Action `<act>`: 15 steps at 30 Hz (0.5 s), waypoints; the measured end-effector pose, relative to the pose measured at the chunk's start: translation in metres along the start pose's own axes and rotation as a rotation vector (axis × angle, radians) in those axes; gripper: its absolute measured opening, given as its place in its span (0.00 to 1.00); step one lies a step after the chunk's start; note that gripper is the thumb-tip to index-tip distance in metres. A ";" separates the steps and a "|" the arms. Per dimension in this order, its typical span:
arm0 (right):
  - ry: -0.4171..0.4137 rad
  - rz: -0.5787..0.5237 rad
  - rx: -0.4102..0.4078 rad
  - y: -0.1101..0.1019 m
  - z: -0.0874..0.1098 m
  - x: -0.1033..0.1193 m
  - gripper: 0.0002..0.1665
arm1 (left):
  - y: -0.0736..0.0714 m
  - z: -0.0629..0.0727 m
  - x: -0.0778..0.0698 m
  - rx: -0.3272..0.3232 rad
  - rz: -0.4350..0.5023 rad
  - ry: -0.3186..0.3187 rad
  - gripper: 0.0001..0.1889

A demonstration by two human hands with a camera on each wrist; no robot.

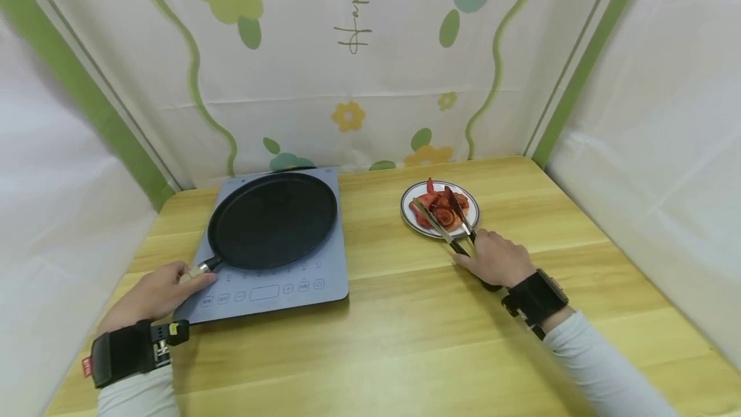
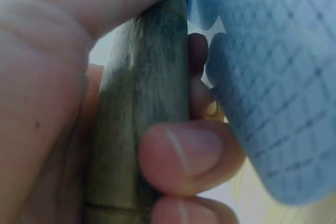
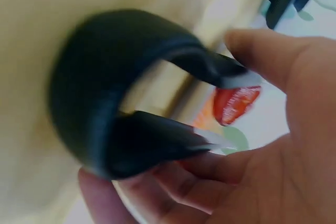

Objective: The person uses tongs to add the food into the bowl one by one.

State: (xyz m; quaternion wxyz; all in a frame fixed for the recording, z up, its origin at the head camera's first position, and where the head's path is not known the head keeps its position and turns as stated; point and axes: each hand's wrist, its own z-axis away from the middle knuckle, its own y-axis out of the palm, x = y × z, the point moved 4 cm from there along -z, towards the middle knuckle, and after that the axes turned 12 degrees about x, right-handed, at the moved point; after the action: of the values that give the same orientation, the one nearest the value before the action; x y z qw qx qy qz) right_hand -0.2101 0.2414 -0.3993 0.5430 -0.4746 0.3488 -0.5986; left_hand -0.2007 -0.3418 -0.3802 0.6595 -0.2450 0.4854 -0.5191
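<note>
My left hand (image 1: pixel 159 289) grips the wooden handle (image 2: pixel 142 98) of a flat black frying pan (image 1: pixel 272 221), its fingers curled round the wood in the left wrist view. The pan rests on a grey induction cooktop (image 1: pixel 327 275). On the right, my right hand (image 1: pixel 498 257) holds a pair of tongs (image 1: pixel 435 222) with a black looped end (image 3: pixel 84 87). The tongs' two arms are spread apart, their tips over reddish sliced food (image 1: pixel 444 215) on a white plate (image 1: pixel 407 212) with a dark rim. Whether the tips touch the food I cannot tell.
Everything stands on a wooden table (image 1: pixel 382 340). Behind it hangs a white cloth (image 1: pixel 393 69) printed with flowers, and white cloth walls (image 1: pixel 648 114) rise at both sides. The cooktop's control panel (image 1: pixel 265 292) faces the near edge.
</note>
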 end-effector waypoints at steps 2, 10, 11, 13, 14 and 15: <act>-0.003 -0.005 -0.009 0.002 -0.001 -0.002 0.39 | 0.000 0.000 -0.001 0.003 -0.007 0.002 0.28; -0.008 -0.028 -0.048 0.009 -0.007 -0.006 0.39 | -0.001 0.003 -0.002 -0.012 -0.023 0.022 0.27; -0.008 -0.035 -0.050 0.009 -0.007 -0.007 0.39 | -0.001 0.004 -0.003 -0.013 -0.020 0.021 0.27; -0.017 -0.050 -0.056 0.009 -0.006 -0.008 0.39 | -0.001 0.004 -0.003 -0.013 -0.013 0.020 0.28; -0.022 -0.061 -0.057 0.008 -0.006 -0.009 0.38 | -0.001 0.004 -0.004 -0.010 -0.011 0.020 0.28; -0.025 -0.073 -0.055 0.008 -0.005 -0.010 0.37 | -0.001 0.004 -0.005 -0.009 -0.008 0.019 0.28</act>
State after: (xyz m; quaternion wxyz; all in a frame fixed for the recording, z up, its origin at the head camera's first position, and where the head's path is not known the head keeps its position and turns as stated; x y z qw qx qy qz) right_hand -0.2126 0.2489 -0.4105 0.5119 -0.5093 0.3408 -0.6021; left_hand -0.1972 -0.3388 -0.3757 0.6517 -0.2449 0.4928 -0.5220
